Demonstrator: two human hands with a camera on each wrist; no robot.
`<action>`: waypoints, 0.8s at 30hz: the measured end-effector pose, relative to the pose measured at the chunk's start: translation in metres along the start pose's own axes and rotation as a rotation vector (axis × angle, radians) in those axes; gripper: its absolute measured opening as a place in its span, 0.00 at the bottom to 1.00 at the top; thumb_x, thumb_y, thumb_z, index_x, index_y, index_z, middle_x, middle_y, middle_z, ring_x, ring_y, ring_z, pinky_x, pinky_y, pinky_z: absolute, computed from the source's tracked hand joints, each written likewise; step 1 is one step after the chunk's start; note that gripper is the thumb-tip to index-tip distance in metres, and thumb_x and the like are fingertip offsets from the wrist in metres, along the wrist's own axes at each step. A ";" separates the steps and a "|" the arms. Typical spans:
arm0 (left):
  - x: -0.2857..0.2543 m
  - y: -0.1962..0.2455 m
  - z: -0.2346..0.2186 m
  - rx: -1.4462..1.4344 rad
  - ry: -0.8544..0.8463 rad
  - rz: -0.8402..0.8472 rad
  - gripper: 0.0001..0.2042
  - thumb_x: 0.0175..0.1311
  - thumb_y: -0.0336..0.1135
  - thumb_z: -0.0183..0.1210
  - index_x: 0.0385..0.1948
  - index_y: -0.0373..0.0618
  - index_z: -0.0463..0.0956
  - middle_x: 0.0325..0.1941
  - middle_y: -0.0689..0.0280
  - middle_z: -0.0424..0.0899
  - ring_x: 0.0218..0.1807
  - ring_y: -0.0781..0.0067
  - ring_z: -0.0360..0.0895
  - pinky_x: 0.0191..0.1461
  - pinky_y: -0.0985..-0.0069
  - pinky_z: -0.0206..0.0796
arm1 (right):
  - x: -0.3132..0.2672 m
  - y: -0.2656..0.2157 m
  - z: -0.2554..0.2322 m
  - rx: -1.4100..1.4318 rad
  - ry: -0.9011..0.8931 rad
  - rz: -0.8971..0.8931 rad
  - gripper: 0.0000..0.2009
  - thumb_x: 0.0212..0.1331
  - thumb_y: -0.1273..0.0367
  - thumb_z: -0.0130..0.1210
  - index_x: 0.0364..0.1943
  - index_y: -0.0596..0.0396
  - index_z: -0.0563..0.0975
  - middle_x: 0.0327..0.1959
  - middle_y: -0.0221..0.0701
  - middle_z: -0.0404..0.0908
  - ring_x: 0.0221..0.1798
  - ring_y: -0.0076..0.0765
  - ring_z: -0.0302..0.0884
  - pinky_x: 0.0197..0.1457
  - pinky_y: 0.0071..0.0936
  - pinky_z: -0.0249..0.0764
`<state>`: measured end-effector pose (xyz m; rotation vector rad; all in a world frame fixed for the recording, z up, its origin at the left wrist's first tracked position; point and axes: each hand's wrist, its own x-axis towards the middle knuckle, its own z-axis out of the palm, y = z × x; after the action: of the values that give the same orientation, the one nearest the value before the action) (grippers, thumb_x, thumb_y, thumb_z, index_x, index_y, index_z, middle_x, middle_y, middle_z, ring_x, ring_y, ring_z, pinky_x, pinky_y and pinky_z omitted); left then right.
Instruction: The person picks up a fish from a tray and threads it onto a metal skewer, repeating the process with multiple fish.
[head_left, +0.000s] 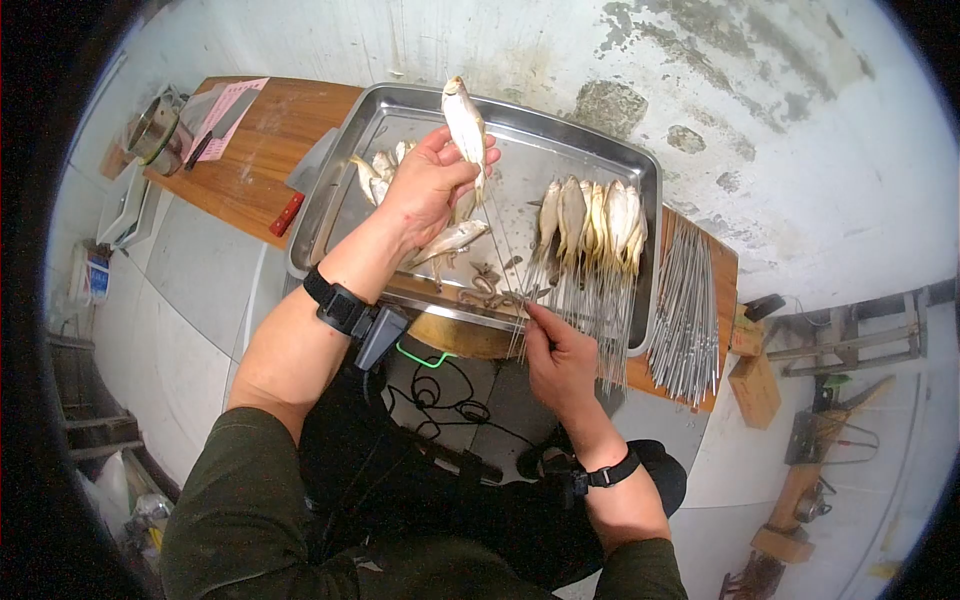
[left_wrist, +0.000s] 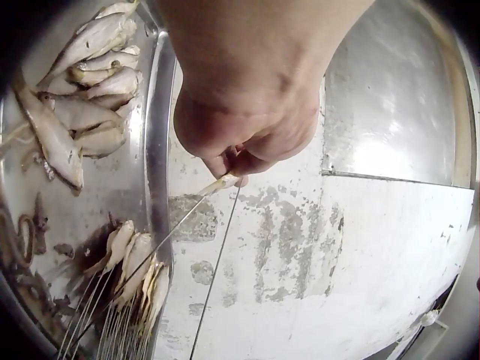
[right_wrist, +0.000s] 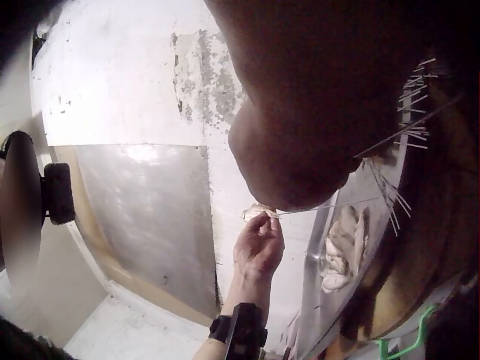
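My left hand holds a pale fish upright above the metal tray, its head up. From its tail end, thin metal skewers slant down to my right hand, which pinches them at the tray's front edge. The left wrist view has the left hand curled round the fish, with only the tail end showing and two thin rods running down from there. Dark in the right wrist view, the right hand hides its own fingertips; beyond it appears the left hand.
Skewered fish lie in a row at the tray's right. Loose fish lie at its left and centre. A bundle of skewers rests right of the tray. A red-handled knife and another knife are at the left.
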<state>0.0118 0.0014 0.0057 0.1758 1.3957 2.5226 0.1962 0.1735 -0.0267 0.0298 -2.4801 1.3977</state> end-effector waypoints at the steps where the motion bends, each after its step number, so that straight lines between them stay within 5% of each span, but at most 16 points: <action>1: 0.000 0.001 0.001 -0.009 0.018 -0.009 0.25 0.55 0.13 0.49 0.57 0.38 0.62 0.53 0.59 0.77 0.55 0.69 0.76 0.55 0.79 0.71 | 0.000 0.001 0.000 0.003 0.000 0.005 0.12 0.57 0.72 0.53 0.44 0.58 0.79 0.23 0.42 0.79 0.24 0.35 0.80 0.31 0.26 0.73; 23: -0.001 0.000 -0.001 0.029 0.002 -0.017 0.22 0.57 0.17 0.52 0.55 0.36 0.63 0.53 0.59 0.77 0.52 0.71 0.77 0.56 0.78 0.71 | 0.002 -0.002 -0.005 -0.011 -0.052 0.052 0.11 0.56 0.71 0.54 0.43 0.57 0.80 0.25 0.45 0.79 0.26 0.42 0.81 0.32 0.29 0.73; 24: -0.001 -0.001 -0.001 0.037 -0.009 -0.018 0.22 0.57 0.17 0.52 0.55 0.37 0.64 0.53 0.59 0.77 0.52 0.71 0.77 0.56 0.78 0.71 | 0.003 -0.002 -0.006 -0.014 -0.061 0.063 0.11 0.57 0.71 0.54 0.43 0.59 0.79 0.26 0.43 0.80 0.28 0.34 0.80 0.34 0.25 0.73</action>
<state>0.0122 0.0005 0.0045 0.1802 1.4352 2.4797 0.1954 0.1773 -0.0213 -0.0093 -2.5613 1.4252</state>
